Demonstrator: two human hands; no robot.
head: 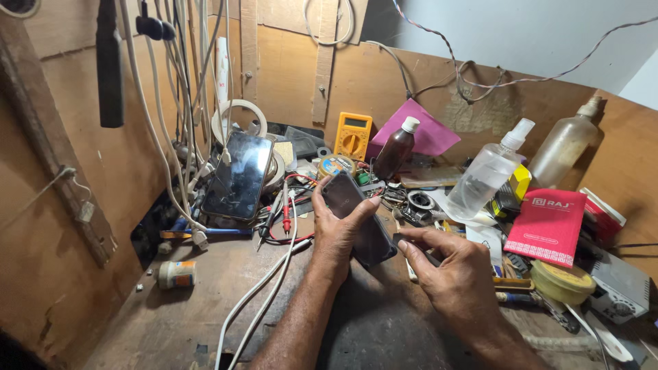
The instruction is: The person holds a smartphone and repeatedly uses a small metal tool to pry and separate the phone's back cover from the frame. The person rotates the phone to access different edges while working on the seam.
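Left hand [337, 229] clamped a dark phone [356, 218] tilted above the wooden bench [178, 308]. Right hand [452, 274] pinched what looked like a thin tool [404, 240] at the phone's lower edge. Best kept steady, light pressure, left grip firm.

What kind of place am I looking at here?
Most likely a small phone or electronics repair bench. A yellow multimeter leans against the wooden back wall, charging cables hang at the left, and the left hand holds a dark phone while the right hand works at its lower edge.
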